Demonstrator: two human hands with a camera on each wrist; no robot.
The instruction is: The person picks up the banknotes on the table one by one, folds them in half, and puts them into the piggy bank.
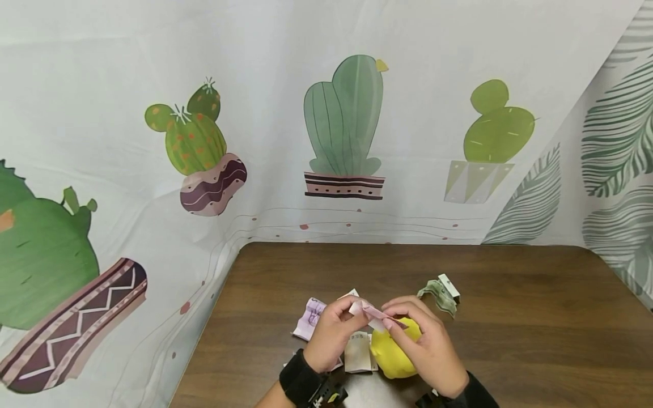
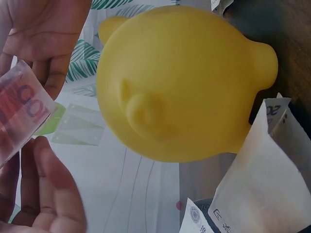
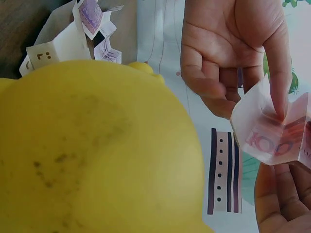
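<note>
A folded pink banknote marked 100 (image 1: 376, 313) is held up between my two hands, above a yellow piggy bank (image 1: 395, 354). My left hand (image 1: 331, 334) pinches its left end; in the right wrist view, a finger of that hand (image 3: 277, 73) presses into the note's fold. My right hand (image 1: 431, 345) grips the other end with thumb and fingers. The piggy bank (image 2: 180, 87) stands on the table just under my right hand, its rounded body with small knobs filling much of both wrist views. Beside it stands a folded beige banknote (image 1: 358, 351).
Left of my hands lies a creased purple banknote (image 1: 308, 319). A crumpled green banknote (image 1: 442, 296) lies farther back on the right of the brown wooden table (image 1: 535, 317). A cloth printed with cacti (image 1: 265, 141) hangs behind the table.
</note>
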